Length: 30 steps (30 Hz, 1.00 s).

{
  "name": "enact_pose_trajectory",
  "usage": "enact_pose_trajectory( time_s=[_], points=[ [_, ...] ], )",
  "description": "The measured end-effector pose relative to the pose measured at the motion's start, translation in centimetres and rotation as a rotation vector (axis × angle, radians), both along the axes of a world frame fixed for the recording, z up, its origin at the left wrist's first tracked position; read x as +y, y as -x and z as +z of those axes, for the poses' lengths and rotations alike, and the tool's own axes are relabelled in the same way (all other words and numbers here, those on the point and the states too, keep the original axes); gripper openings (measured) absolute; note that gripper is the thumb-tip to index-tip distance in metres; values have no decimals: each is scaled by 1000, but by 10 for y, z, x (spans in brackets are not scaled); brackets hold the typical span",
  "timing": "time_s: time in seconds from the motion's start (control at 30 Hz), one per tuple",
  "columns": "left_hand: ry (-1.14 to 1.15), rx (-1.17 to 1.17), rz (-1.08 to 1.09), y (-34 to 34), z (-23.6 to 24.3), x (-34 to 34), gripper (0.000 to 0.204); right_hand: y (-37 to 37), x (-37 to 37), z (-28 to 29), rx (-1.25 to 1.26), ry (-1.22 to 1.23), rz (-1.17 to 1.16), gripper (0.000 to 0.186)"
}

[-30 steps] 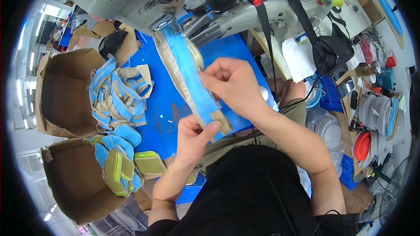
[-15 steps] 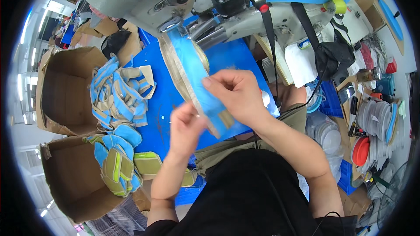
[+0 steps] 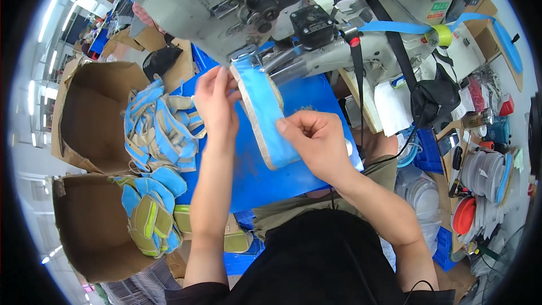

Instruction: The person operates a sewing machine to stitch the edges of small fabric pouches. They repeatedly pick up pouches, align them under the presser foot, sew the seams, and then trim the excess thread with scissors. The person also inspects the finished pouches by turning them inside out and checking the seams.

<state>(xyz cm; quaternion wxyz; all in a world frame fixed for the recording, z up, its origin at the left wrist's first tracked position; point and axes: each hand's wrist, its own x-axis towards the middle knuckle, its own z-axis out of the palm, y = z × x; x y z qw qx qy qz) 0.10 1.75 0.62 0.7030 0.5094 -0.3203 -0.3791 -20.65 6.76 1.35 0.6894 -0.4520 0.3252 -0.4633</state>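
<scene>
A long blue fabric piece (image 3: 261, 110) with beige edging runs down from the sewing machine's (image 3: 245, 55) stitching area, its lower end folded round. My left hand (image 3: 217, 104) is close below the machine head, its bent fingers closed at the beige left edge of the piece. On the opposite side, my right hand (image 3: 320, 142) pinches the piece's right edge between thumb and curled forefinger. The fingertips of both hands are partly hidden. Beneath the fabric lies a blue tabletop (image 3: 237, 178).
Left stand two open cardboard boxes (image 3: 93, 70), with a heap of blue and beige strips (image 3: 161, 130) and a pile of blue and olive pieces (image 3: 151, 214) beside them. Blue tape (image 3: 395, 26) crosses the machine. A black pouch (image 3: 435, 99) hangs at right near several reels (image 3: 483, 169).
My left hand has moved up and away from the lower end to the upper left edge near the machine head. My right hand stays at the right edge; the view has shifted slightly.
</scene>
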Motion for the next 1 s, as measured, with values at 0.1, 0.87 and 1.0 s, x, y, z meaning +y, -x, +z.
enact_pose_trajectory(
  time_s=[0.1, 0.87, 1.0],
  points=[
    [331, -1173, 261, 16, 8, 38, 37, 2, -2, 5, 18, 51, 18, 19],
    [583, -1456, 22, 18, 34, 41, 23, -14, -35, -16, 204, 357, -295, 27],
    [572, -1532, -7, 23, 39, 41, 26, -22, -37, -11, 115, 239, -192, 21]
  ],
)
